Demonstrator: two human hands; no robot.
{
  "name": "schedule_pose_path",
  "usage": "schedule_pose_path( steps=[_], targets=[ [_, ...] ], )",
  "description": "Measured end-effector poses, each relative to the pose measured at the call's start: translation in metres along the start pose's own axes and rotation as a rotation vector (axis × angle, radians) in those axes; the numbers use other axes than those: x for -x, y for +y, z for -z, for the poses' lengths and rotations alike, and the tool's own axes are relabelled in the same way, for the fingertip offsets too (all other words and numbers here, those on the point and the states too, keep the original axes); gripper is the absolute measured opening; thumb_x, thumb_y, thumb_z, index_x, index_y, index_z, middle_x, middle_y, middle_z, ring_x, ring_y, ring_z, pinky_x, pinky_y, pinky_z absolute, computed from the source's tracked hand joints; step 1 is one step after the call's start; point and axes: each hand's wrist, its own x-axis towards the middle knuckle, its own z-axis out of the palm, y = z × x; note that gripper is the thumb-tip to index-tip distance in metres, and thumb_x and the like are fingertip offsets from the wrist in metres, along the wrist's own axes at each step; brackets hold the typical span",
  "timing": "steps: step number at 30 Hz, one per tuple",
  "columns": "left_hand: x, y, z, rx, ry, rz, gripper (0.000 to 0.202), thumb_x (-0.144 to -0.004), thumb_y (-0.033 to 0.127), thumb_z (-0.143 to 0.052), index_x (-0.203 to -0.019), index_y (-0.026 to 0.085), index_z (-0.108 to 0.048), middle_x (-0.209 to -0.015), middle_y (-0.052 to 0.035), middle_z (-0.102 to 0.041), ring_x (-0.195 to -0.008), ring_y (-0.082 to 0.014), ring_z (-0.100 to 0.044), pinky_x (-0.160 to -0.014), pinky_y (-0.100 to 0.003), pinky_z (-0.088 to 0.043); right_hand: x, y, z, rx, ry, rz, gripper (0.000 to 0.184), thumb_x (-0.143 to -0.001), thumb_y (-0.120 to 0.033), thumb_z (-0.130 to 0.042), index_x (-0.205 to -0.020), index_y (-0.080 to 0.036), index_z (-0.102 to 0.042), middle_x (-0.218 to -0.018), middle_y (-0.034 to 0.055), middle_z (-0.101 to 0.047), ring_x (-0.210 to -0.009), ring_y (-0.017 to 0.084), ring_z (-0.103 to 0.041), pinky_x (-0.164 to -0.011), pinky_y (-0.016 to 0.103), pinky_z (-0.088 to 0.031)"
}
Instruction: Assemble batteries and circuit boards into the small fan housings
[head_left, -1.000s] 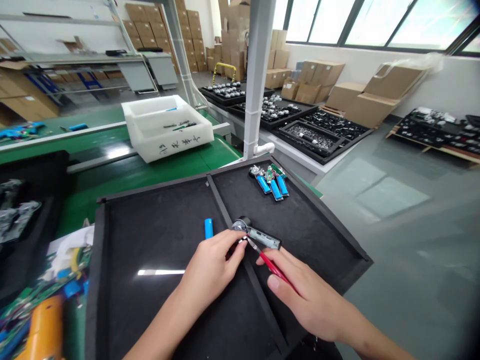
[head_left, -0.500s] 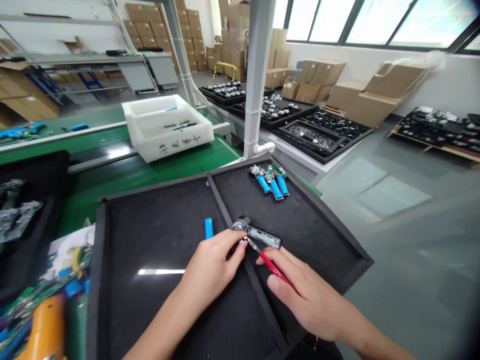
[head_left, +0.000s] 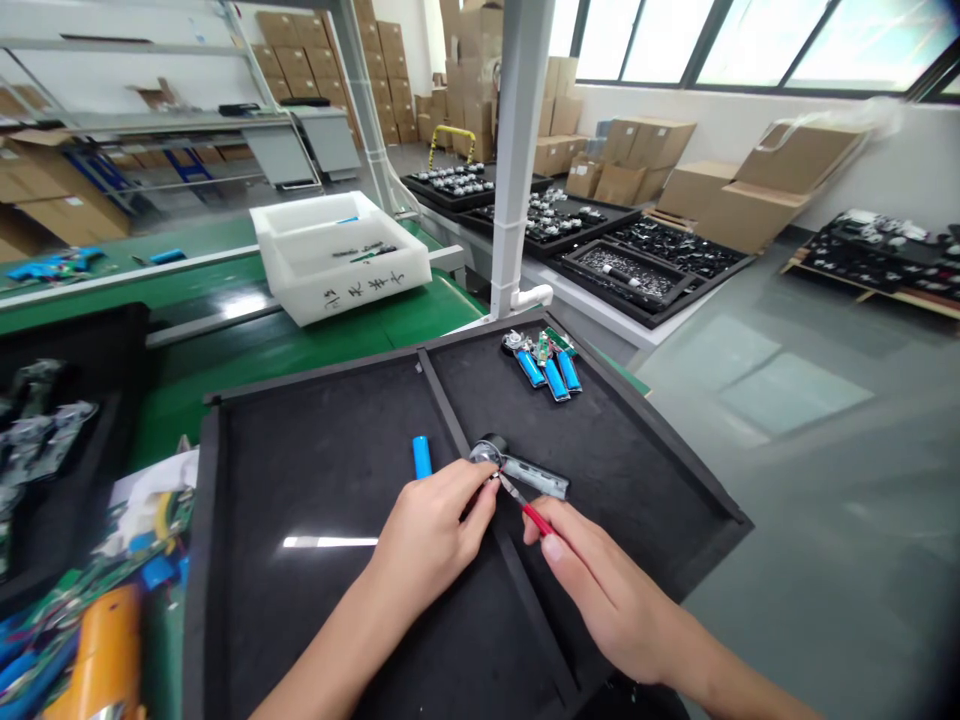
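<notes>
Closer than before, the right hand (head_left: 600,580) pinches a slim red-handled pointed steel tool (head_left: 536,518), its fine tip reaching the left hand's fingers (head_left: 480,480). The left hand (head_left: 431,535) is closed on the round, black-capped end of a grey brushed-metal bar (head_left: 536,475), which sits over the right compartment of a black felt tray (head_left: 300,450). A glossy blue cylindrical cell (head_left: 421,457) lies in the left compartment, and blue cells on green circuit boards (head_left: 544,365) are bunched at the far end of the right one.

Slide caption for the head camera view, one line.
Left hand steadies a metal assembly as right hand holds a red-handled tool to it, on a black tray.
</notes>
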Motion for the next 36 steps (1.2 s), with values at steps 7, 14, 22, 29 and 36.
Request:
schedule_pose_path(
  steps=[7, 14, 22, 29, 36],
  targets=[
    [0.002, 0.008, 0.001, -0.111, 0.125, -0.014, 0.013, -0.097, 0.018, -0.056, -0.099, 0.018, -0.068, -0.079, -0.0011, -0.068, -0.066, -0.0124, -0.063, -0.066, -0.024, -0.047, -0.001, 0.000, -0.011, -0.059, 0.049, 0.035, 0.025, -0.110, -0.033, -0.030, -0.109, -0.025, -0.053, -0.107, 0.0024, -0.062, -0.099, 0.019, -0.058, -0.093, 0.032, -0.044],
    [-0.001, 0.011, 0.000, -0.216, 0.177, 0.027, 0.013, -0.093, 0.017, -0.056, -0.083, 0.018, -0.064, -0.071, 0.0005, -0.064, -0.062, -0.0118, -0.059, -0.062, -0.024, -0.043, -0.003, 0.000, -0.017, -0.129, 0.095, 0.034, 0.027, -0.111, -0.037, -0.031, -0.109, -0.025, -0.055, -0.106, 0.0014, -0.063, -0.099, 0.018, -0.059, -0.091, 0.030, -0.043],
    [-0.004, 0.014, -0.001, -0.253, 0.195, 0.042, 0.015, -0.092, 0.016, -0.056, -0.078, 0.018, -0.062, -0.069, 0.0015, -0.062, -0.060, -0.0106, -0.057, -0.060, -0.022, -0.041, -0.005, -0.002, -0.020, -0.186, 0.124, 0.049, 0.028, -0.111, -0.036, -0.032, -0.106, -0.024, -0.057, -0.098, 0.0010, -0.062, -0.091, 0.017, -0.058, -0.086, 0.030, -0.044],
    [-0.007, 0.012, -0.005, -0.304, 0.217, 0.032, 0.014, -0.090, 0.016, -0.060, -0.076, 0.018, -0.061, -0.069, 0.0029, -0.062, -0.059, -0.0102, -0.058, -0.059, -0.023, -0.041, -0.007, 0.001, -0.021, -0.192, 0.140, 0.055, 0.029, -0.111, -0.036, -0.032, -0.101, -0.024, -0.055, -0.095, -0.0003, -0.061, -0.088, 0.016, -0.058, -0.083, 0.029, -0.043],
    [-0.010, 0.012, -0.003, -0.233, 0.182, 0.061, 0.009, -0.094, 0.020, -0.059, -0.088, 0.019, -0.066, -0.077, 0.0012, -0.066, -0.066, -0.0113, -0.062, -0.065, -0.023, -0.046, -0.010, 0.003, -0.012, -0.163, 0.138, 0.026, 0.027, -0.111, -0.038, -0.032, -0.104, -0.025, -0.055, -0.098, -0.0012, -0.062, -0.092, 0.016, -0.059, -0.085, 0.029, -0.042]
  ],
)
